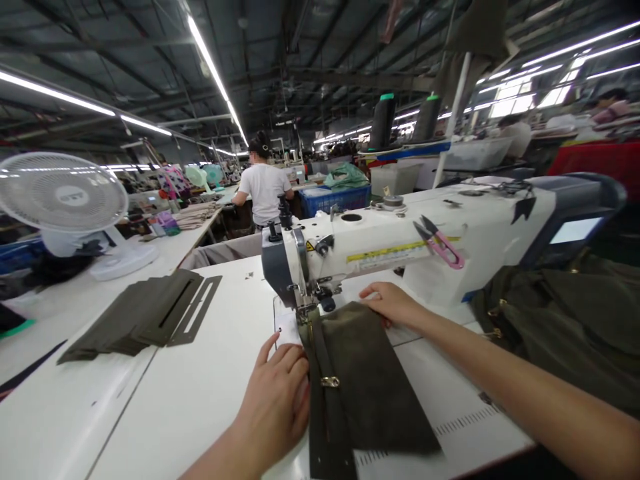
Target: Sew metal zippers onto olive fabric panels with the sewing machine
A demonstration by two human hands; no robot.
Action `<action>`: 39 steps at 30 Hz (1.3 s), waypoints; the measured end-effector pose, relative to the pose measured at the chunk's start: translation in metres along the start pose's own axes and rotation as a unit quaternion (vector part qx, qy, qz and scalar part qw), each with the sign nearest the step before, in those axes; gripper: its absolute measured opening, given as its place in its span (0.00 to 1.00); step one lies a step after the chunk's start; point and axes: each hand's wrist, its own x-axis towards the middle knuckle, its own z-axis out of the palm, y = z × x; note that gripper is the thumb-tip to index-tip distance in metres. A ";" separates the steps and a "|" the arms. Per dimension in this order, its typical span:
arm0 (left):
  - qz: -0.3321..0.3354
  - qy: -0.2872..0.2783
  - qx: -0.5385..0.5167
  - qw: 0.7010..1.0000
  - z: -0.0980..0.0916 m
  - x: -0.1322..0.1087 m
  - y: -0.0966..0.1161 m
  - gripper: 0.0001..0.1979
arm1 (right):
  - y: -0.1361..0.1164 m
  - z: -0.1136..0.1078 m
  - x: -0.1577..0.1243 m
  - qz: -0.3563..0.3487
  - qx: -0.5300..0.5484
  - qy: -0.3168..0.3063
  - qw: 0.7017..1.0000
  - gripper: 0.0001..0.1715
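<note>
A white sewing machine (400, 250) stands on the white table (190, 400). Under its needle lies an olive fabric piece (370, 380) with a zipper strip (325, 400) and a gold zipper pull (330, 381). My left hand (277, 400) lies on the table with fingers pressed flat against the strip's left edge. My right hand (393, 303) rests on the far edge of the fabric beside the presser foot, its fingers curled down on the cloth.
A stack of olive cut pieces (145, 317) lies at the left. Pink thread snips (440, 243) sit on the machine arm. Dark olive bags (565, 320) are heaped at the right. A white fan (63, 193) stands at the left. A person in a white shirt (265, 190) works farther back.
</note>
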 end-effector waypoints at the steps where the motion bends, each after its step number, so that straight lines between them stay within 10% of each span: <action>1: -0.002 -0.005 0.003 1.000 0.000 0.001 0.001 0.08 | -0.001 0.000 0.002 -0.005 -0.011 -0.003 1.000 0.11; 14: 0.036 -0.033 0.015 0.999 0.000 -0.001 -0.005 0.20 | -0.002 0.001 0.001 -0.123 -0.108 0.058 0.985 0.04; 21: 0.005 -0.037 -0.002 0.999 -0.005 0.004 0.001 0.16 | -0.010 0.000 -0.008 -0.152 -0.135 0.079 0.976 0.24; 28: 0.037 -0.030 0.034 0.998 0.006 0.000 -0.008 0.24 | -0.028 0.015 -0.003 -0.230 -0.181 0.066 0.954 0.09; 39: 0.013 -0.046 0.020 0.999 -0.003 0.007 -0.001 0.15 | -0.009 0.019 0.010 -0.150 -0.159 0.062 0.974 0.09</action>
